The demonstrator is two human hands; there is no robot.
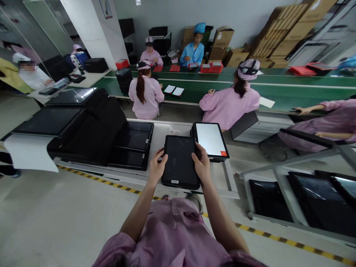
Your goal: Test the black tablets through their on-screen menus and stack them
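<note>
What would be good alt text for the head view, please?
A person's left hand and right hand hold a dark tablet by its sides, beside a lit white screen. Beyond, people in pink and blue line a green bench.

The held tablet (180,159) is black, the workbench (294,91) green, the floor tape (292,243) yellow-and-black striped.

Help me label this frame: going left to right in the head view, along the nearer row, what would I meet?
White sheet → dark-screened tablets → left hand → held black tablet → tablet with a lit white screen → grey metal rack.
</note>
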